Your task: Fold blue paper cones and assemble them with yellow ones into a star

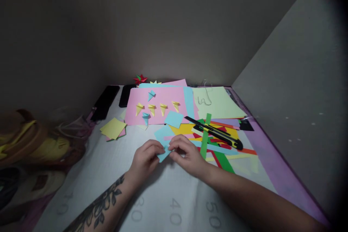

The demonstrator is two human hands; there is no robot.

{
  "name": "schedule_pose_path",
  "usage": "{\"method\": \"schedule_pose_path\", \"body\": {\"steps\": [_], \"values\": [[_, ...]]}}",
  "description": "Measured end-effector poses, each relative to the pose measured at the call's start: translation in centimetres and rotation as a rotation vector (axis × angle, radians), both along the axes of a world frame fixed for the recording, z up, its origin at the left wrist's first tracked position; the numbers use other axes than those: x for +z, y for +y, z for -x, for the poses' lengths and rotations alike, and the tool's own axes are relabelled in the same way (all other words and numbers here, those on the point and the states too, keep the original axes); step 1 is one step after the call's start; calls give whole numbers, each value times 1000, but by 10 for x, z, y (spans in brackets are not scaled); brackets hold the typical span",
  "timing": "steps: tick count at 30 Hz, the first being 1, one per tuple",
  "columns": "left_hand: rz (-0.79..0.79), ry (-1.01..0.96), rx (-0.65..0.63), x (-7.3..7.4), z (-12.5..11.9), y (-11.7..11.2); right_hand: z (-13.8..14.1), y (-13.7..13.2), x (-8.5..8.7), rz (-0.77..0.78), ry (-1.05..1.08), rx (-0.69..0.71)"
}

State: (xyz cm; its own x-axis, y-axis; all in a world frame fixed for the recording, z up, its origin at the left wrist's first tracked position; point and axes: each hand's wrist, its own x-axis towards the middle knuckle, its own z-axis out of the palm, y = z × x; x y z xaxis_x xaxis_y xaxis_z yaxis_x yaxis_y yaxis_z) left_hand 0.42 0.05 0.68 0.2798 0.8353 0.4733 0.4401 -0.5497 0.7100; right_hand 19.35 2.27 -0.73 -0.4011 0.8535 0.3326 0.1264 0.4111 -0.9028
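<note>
A small piece of blue paper is pinched between both hands above the white mat. My left hand grips its left side with thumb and fingers. On the other side, my right hand holds its upper right edge. Just beyond lie a blue paper square and another blue sheet. Farther back, a pink sheet carries several folded yellow pieces and two folded blue ones, one at the top and one at the bottom.
Colored paper strips lie to the right under a black-and-yellow utility knife. Pale green sheets hold a bent wire. Yellow squares, black phones and a red-green folded star are around. Bags stand at left; walls enclose the table.
</note>
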Motion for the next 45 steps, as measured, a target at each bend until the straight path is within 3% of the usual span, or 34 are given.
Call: {"method": "schedule_pose_path", "body": {"steps": [3, 5, 9, 14, 19, 27, 35, 45], "values": [[-216, 57, -59, -5, 6, -1, -3, 0, 1, 53, 16, 56], [-239, 71, -66, -7, 7, -2, -4, 1, 2, 82, 18, 70], [-127, 43, -51, -3, 5, -1, -6, 1, 6, 112, 30, 82], [257, -9, 207, 0, -3, 2, -7, 2, 8, 103, 43, 69], [492, -71, 256, -3, -7, 4, -5, 5, 6, 103, 10, 10], [622, -170, 190, -3, -12, 1, -2, 7, 1, 224, -3, -60], [760, -350, 179, -2, -13, 2, -1, 4, -1, 84, 5, -3], [645, -187, 141, -8, -13, 2, 2, 3, 5, 265, -15, -89]]}}
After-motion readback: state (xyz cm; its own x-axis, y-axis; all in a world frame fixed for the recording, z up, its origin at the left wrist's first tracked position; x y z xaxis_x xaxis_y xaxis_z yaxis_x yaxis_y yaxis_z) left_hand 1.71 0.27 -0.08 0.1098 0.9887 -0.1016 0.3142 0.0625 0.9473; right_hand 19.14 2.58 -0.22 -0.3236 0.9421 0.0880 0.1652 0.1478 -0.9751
